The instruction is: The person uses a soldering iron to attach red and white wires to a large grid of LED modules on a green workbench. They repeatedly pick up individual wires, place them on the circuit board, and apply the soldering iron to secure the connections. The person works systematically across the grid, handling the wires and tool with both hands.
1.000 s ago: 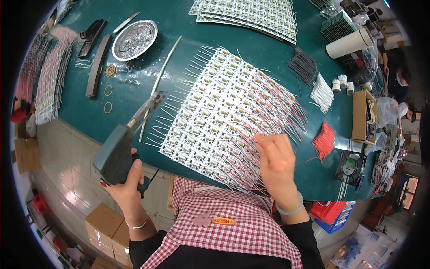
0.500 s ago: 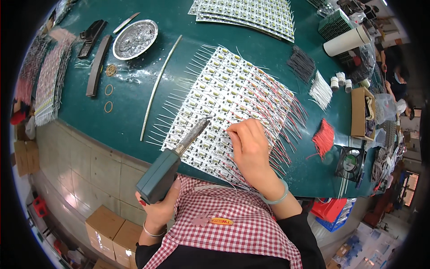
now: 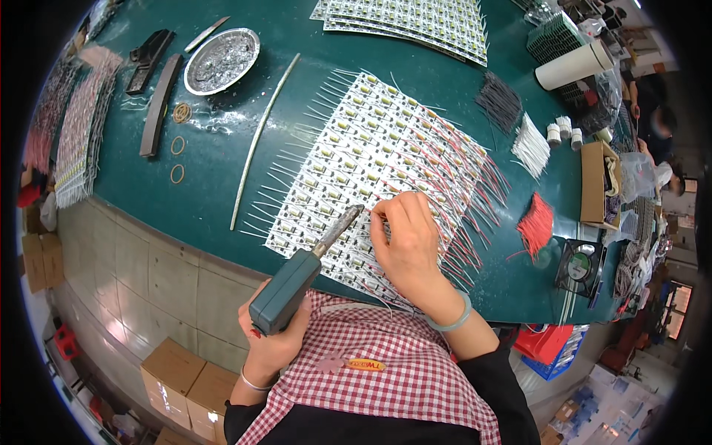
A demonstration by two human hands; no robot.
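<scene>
My left hand (image 3: 276,343) is wrapped round the handle of a dark green soldering gun (image 3: 286,288). The gun's grey, crusted tip points up and to the right, over the middle of a white panel of small circuit boards (image 3: 337,152). Close to that tip, the thumb and forefinger of my right hand (image 3: 409,241) pinch a thin wire, mostly hidden by the fingers. Red wires (image 3: 463,167) fan out from the panel's right part, and white wires (image 3: 278,182) stick out along its left side.
Beyond the panel lie stacked board panels (image 3: 404,30). To the left are a metal dish of solder scraps (image 3: 222,62), rubber bands (image 3: 177,145) and a long pale rod (image 3: 263,141). Bundles of black wires (image 3: 498,102), white wires (image 3: 530,147) and red wires (image 3: 535,226) lie right, near a small fan (image 3: 578,268).
The soldering gun in my left hand has moved right and its tip has come closer to my right fingertips. My right hand has shifted slightly left and up, still pinched.
</scene>
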